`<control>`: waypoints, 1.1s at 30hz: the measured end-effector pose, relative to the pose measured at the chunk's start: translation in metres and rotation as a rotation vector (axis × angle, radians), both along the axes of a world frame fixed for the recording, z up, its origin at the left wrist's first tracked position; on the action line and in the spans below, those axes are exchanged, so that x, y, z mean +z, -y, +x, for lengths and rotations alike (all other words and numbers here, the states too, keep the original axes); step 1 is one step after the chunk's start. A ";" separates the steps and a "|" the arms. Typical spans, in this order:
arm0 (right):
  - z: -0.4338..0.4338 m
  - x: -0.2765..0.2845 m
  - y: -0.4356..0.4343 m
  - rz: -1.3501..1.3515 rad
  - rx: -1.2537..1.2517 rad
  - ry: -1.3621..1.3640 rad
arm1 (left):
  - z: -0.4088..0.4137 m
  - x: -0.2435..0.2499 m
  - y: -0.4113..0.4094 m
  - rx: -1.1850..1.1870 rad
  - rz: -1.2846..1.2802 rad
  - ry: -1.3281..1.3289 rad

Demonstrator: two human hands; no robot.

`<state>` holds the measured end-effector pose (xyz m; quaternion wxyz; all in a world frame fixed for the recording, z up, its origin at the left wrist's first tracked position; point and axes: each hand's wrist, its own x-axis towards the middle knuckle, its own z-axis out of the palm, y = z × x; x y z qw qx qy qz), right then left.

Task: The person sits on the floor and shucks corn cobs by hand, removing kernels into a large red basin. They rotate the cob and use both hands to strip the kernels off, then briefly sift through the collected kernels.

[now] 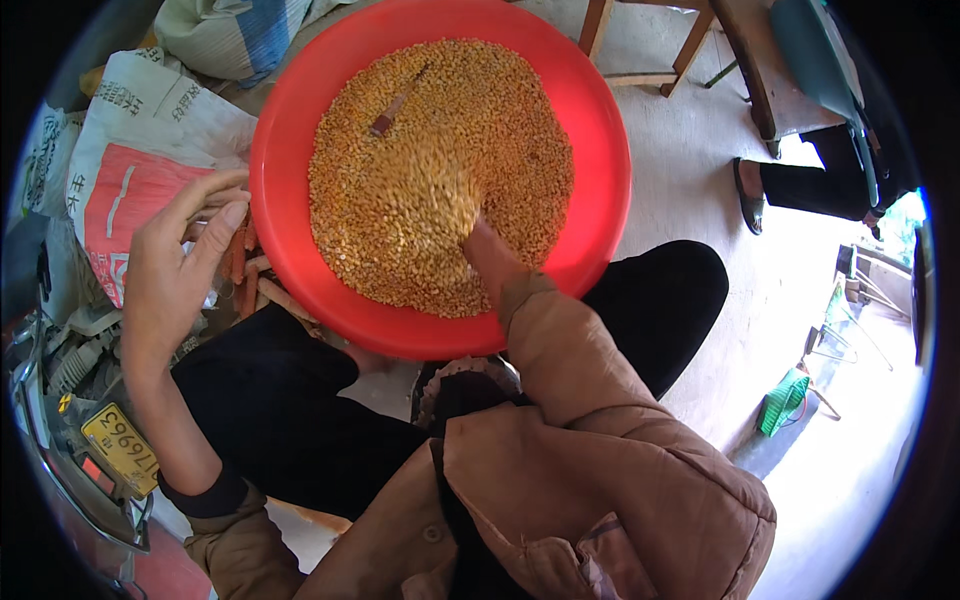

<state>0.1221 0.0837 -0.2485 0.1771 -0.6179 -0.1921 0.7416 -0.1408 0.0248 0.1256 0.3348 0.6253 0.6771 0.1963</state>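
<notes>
A round red plastic basin [597, 142] holds a broad bed of loose yellow corn kernels [517, 97]. My right hand [491, 251] reaches into the kernels near the middle. Blurred, moving grains cover its fingers, so their grip is hidden. Beside the basin's left rim is my left hand [180, 244], thumb and fingers bent apart with nothing seen between them. Its fingertips meet or nearly meet the rim; which of these I cannot tell. On the grain at the upper left lies a slim tool with a reddish-brown handle [382, 124], its far end partly sunk in kernels.
Printed woven sacks [161, 135] lie left of the basin, with bare corn cobs [281, 296] below them. A motor vehicle's rear with a yellow plate [120, 450] stands lower left. Wooden furniture [675, 49] and another person's shoe [750, 196] are at right.
</notes>
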 end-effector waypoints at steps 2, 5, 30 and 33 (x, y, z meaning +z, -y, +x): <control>0.005 0.001 -0.018 -0.031 -0.135 -0.154 | 0.004 -0.004 -0.002 -0.008 0.025 0.001; 0.020 0.012 -0.049 0.018 -0.227 -0.241 | 0.008 -0.004 -0.006 -0.015 0.019 0.022; 0.090 0.054 -0.034 0.530 0.731 0.290 | 0.008 -0.005 -0.010 -0.119 0.002 -0.051; 0.127 0.024 -0.032 0.517 0.777 0.391 | 0.006 -0.008 -0.007 -0.123 0.035 -0.042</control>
